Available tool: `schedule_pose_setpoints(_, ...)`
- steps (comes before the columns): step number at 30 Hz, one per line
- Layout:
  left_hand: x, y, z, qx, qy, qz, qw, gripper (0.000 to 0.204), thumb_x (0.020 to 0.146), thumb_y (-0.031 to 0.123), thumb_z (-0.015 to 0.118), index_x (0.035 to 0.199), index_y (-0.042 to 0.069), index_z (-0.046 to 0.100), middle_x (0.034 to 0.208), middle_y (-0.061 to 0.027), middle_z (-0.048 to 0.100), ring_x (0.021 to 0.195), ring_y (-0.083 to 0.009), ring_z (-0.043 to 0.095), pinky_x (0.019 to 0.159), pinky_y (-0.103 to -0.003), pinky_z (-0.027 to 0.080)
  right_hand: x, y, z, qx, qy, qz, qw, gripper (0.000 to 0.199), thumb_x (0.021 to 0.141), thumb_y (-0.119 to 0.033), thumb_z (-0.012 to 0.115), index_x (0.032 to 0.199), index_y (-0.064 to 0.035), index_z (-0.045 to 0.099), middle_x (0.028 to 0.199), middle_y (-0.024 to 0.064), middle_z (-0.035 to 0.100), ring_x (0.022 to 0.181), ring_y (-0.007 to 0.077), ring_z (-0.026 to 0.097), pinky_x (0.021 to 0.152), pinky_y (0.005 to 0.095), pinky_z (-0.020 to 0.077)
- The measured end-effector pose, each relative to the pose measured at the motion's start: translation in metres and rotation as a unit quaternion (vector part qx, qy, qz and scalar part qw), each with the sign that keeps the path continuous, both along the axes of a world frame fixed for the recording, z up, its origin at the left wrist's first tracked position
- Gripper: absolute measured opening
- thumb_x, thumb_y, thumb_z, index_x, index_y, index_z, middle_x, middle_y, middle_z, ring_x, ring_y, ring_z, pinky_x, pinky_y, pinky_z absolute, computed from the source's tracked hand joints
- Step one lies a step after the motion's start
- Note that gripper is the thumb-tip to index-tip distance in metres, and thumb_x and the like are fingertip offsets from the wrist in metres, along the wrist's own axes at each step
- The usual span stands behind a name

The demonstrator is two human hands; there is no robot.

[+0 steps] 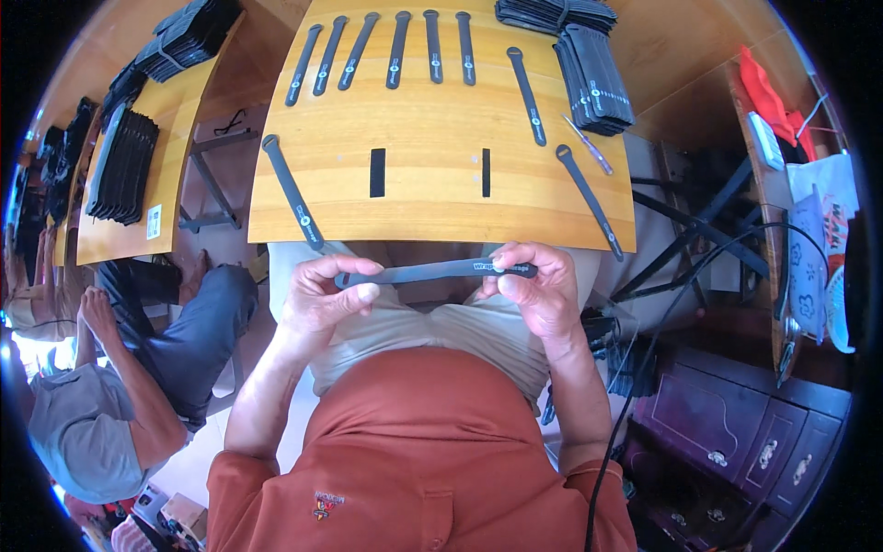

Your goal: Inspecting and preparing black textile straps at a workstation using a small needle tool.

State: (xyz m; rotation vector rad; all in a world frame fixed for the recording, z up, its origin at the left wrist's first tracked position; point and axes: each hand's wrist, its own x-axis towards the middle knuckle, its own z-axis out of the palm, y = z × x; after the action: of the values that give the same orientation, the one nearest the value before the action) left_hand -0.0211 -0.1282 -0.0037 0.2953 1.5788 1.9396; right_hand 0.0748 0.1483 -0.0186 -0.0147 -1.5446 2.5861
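A dark grey strap point(428, 272) with a printed label near its right end is stretched level between my hands, above my lap and just off the table's front edge. My left hand point(322, 293) pinches its left end between thumb and fingers. Its right end, by the label, is gripped by my right hand point(541, 290). Ahead on the wooden table point(428, 216) lie two short black strips point(377, 173), apart from each other. Similar straps with a slotted round end lie singly: a left strap point(291, 191), a right strap point(589, 201), and several in a far row point(398, 51).
Bundled straps point(596, 81) are stacked at the table's far right, beside a thin screwdriver-like tool point(589, 145). At left, another table point(120, 235) bears strap stacks, and a seated person point(101, 405) is near it. A black cable point(635, 368) hangs at my right, by a dark cabinet point(736, 423).
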Motion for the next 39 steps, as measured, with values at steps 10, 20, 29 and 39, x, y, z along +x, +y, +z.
schedule_pose_setpoints(10, -0.039, 0.015, -0.001, -0.15, 0.089, 0.077, 0.982, 0.023, 0.089, 0.006, 0.073, 0.11, 0.0, 0.07, 0.079, -0.0012, 0.066, 0.067, -0.006, 0.059, 0.064, -0.02, 0.05, -0.029, 0.022, 0.001, 0.291, -0.089, -0.084, 0.949, 0.021, 0.092, -0.005, 0.068, 0.111, 0.0043, 0.066, 0.095, 0.0111, 0.071, 0.08, 0.0145, 0.07, 0.071, 0.0253, 0.0564)
schedule_pose_setpoints(20, -0.084, 0.035, 0.002, -0.181, 0.083, 0.08, 0.977, 0.02, 0.092, 0.004, 0.069, 0.111, -0.002, 0.07, 0.08, -0.003, 0.069, 0.073, -0.0058, 0.064, 0.07, -0.021, 0.054, -0.064, 0.042, -0.01, 0.303, -0.116, -0.133, 0.936, 0.015, 0.092, -0.005, 0.068, 0.102, 0.0061, 0.069, 0.082, 0.0084, 0.071, 0.071, 0.0109, 0.068, 0.064, 0.0228, 0.054)
schedule_pose_setpoints(29, -0.13, 0.043, -0.012, -0.232, 0.155, 0.021, 0.96, 0.019, 0.093, 0.008, 0.069, 0.11, 0.0, 0.07, 0.082, -0.0022, 0.069, 0.069, -0.0048, 0.061, 0.064, -0.019, 0.051, -0.096, 0.042, -0.01, 0.377, -0.114, -0.171, 0.903, 0.015, 0.091, -0.007, 0.068, 0.102, 0.0038, 0.07, 0.084, 0.0071, 0.068, 0.067, 0.011, 0.062, 0.063, 0.0232, 0.0518)
schedule_pose_setpoints(39, -0.148, 0.047, -0.019, -0.231, 0.14, 0.006, 0.963, 0.022, 0.095, 0.01, 0.066, 0.113, -0.002, 0.07, 0.087, -0.0025, 0.07, 0.073, -0.0044, 0.061, 0.067, -0.019, 0.052, -0.109, 0.046, -0.017, 0.491, -0.104, -0.215, 0.838, 0.013, 0.091, -0.007, 0.067, 0.099, 0.0031, 0.07, 0.086, 0.0113, 0.07, 0.072, 0.0143, 0.065, 0.064, 0.0277, 0.0501)
